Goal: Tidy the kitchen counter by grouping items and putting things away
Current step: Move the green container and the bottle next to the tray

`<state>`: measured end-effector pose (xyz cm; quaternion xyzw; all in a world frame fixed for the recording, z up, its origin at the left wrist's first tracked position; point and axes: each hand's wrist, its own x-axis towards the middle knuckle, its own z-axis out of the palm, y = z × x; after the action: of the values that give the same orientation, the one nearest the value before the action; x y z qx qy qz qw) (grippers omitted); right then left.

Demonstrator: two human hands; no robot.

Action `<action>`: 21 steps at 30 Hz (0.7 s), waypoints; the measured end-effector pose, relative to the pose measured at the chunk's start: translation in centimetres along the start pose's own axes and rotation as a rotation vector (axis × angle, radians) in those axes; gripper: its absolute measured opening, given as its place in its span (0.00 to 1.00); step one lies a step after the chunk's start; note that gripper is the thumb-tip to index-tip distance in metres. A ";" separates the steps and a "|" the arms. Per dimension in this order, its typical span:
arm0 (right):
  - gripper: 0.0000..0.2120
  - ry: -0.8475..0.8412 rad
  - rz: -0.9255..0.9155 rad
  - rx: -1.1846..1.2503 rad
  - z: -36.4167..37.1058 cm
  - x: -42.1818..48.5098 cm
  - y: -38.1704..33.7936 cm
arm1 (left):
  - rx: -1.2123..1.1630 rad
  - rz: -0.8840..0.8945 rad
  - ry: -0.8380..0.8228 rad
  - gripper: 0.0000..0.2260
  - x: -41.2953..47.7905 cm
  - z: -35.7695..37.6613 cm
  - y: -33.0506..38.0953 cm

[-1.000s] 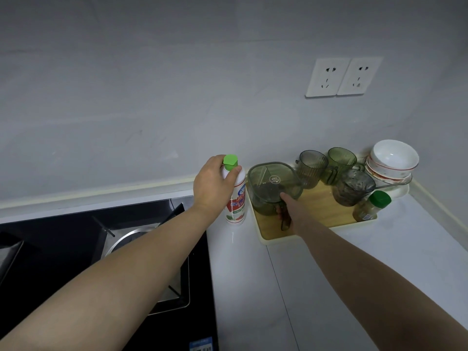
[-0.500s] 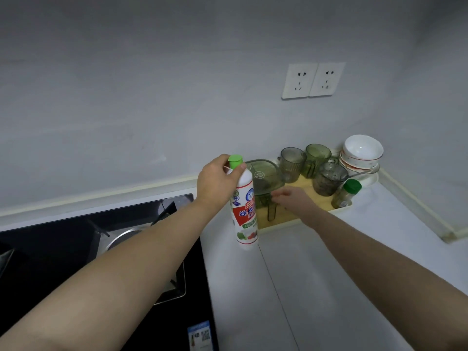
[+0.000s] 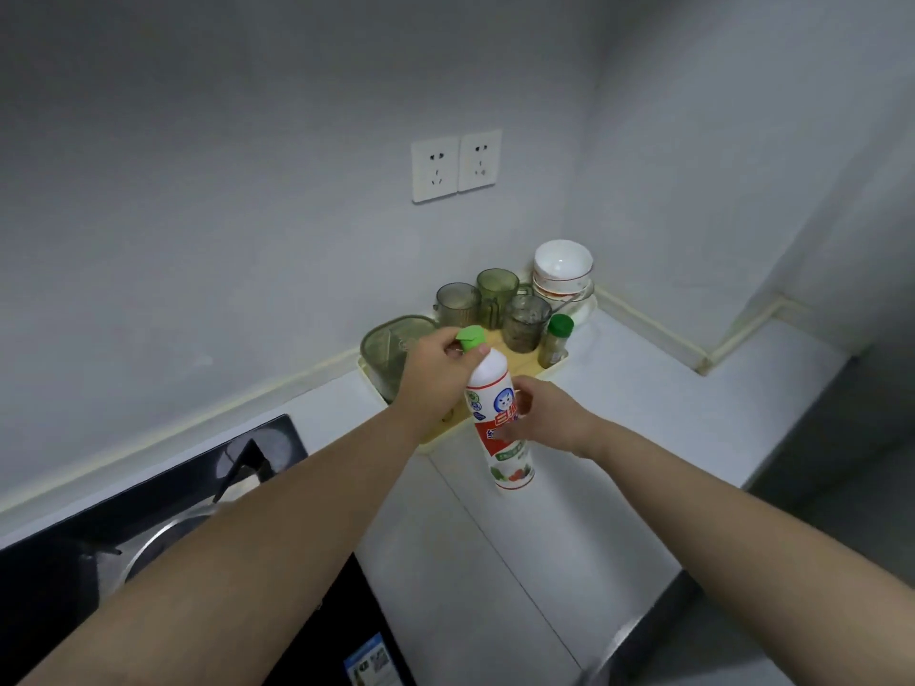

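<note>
My left hand (image 3: 438, 376) grips the neck of a white bottle with a green cap (image 3: 500, 423), holding it in the air above the white counter (image 3: 495, 561). My right hand (image 3: 547, 413) closes around the bottle's middle from the right, fingers over the red label. Behind them a wooden tray (image 3: 525, 371) carries a green lidded jug (image 3: 391, 349), three green glass mugs (image 3: 525, 321) and a small spice jar with a green lid (image 3: 557, 341).
Stacked white bowls (image 3: 562, 274) sit in the corner beyond the tray. A black gas hob (image 3: 163, 517) fills the left of the counter. Two wall sockets (image 3: 455, 165) are above. The counter's front edge runs along the lower right.
My left hand lifted the bottle from beside the tray and carried it forward and right. My right hand left the jug's handle and came onto the bottle's body.
</note>
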<state>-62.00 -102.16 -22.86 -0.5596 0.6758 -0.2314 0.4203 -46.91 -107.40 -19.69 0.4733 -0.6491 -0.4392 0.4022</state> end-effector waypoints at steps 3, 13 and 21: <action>0.27 0.119 0.048 -0.022 -1.7 -1.2 2.1 | -0.049 -0.020 -0.104 0.05 0.4 2.8 0.9; 0.26 0.355 0.133 -0.032 -11.9 1.3 8.5 | -0.106 0.006 -0.243 0.09 7.0 15.1 4.0; 0.27 0.556 0.192 0.092 -19.9 7.4 13.2 | 0.003 -0.001 -0.252 0.13 14.3 24.0 3.5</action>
<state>-86.04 -108.82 -24.78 -0.3887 0.8036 -0.3652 0.2641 -73.59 -116.14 -21.83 0.4154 -0.6948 -0.4944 0.3167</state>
